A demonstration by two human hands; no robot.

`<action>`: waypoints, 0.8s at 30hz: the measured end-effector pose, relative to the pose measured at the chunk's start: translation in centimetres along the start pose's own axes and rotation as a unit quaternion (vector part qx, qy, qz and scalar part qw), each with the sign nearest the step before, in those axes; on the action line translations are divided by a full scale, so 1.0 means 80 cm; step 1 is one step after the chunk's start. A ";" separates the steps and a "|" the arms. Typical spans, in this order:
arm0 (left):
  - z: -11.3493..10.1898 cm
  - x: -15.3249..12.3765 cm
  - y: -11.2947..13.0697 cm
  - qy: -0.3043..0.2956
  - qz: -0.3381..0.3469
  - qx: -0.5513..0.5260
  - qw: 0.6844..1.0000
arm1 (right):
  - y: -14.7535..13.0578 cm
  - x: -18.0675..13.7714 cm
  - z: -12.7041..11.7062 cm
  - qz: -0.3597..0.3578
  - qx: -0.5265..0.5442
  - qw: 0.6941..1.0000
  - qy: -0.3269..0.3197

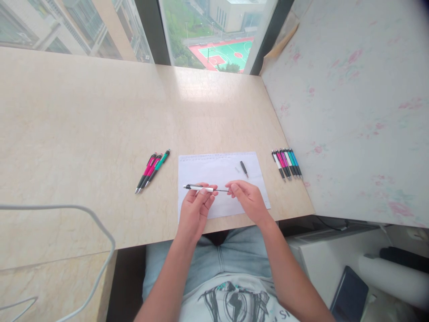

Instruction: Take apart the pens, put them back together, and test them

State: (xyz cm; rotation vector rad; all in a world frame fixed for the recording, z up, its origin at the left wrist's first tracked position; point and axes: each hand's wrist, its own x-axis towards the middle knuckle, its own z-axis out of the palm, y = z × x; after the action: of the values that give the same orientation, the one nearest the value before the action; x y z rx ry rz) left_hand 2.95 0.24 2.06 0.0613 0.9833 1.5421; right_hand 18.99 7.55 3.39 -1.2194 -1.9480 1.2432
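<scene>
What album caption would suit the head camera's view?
Left hand holds a white pen barrel, right hand its dark refill, above paper bearing a black pen grip.

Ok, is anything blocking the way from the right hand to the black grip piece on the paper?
Nothing visible: only bare paper lies between the right hand and the black grip piece. That hand is occupied, though, pinching the thin dark refill.
</scene>
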 end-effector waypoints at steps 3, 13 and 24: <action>0.003 -0.005 -0.002 -0.027 -0.003 0.047 0.999 | -0.010 -0.012 -0.005 -0.041 -0.035 0.998 -0.032; -0.001 -0.001 0.001 0.027 0.042 0.017 0.999 | -0.006 -0.031 -0.039 -0.035 -0.154 0.987 -0.043; -0.004 0.002 0.001 0.035 0.031 -0.035 0.998 | 0.024 -0.025 -0.020 0.046 -0.261 0.960 0.088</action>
State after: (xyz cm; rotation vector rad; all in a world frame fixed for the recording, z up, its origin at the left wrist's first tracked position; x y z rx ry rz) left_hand 2.64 0.17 1.83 -0.0115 0.9904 1.6440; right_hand 21.93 6.81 2.44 -1.6274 -2.1728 0.6389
